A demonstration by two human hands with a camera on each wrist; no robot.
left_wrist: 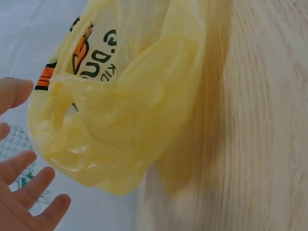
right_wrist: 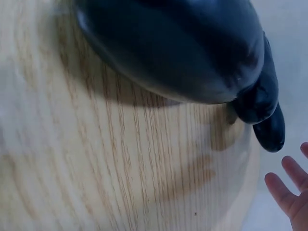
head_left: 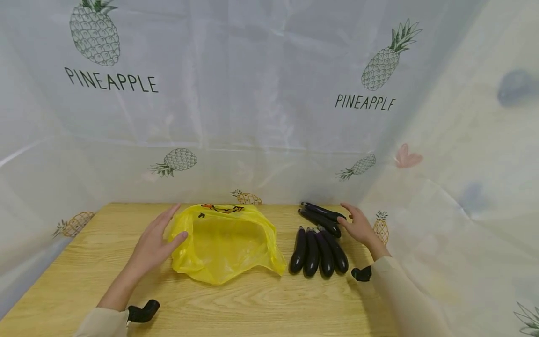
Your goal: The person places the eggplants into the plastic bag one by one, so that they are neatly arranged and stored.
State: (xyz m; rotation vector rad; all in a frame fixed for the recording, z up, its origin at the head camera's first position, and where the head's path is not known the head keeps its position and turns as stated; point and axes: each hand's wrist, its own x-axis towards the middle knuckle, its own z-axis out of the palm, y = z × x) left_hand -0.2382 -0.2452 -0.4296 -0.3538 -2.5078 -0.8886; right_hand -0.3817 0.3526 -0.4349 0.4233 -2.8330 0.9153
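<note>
A yellow plastic bag [head_left: 229, 243] lies on the wooden table with its wide mouth facing the camera. Beside its left edge is my left hand [head_left: 156, 241], fingers straight and spread. The left wrist view shows the bag [left_wrist: 120, 120] just past those fingertips, with dark lettering and an orange print. Several glossy dark eggplants [head_left: 311, 252] lie side by side right of the bag, and two more eggplants [head_left: 322, 219] lie behind them. My right hand [head_left: 357, 225] is at the blunt ends of that back pair, fingers extended and holding nothing; whether it touches them I cannot tell.
The wooden table [head_left: 261, 309] ends at a plastic curtain [head_left: 261, 117] printed with pineapples, which rises behind it and along both sides. A black wrist camera piece [head_left: 144, 311] sits by the left cuff, and another black piece [head_left: 361, 274] by the right.
</note>
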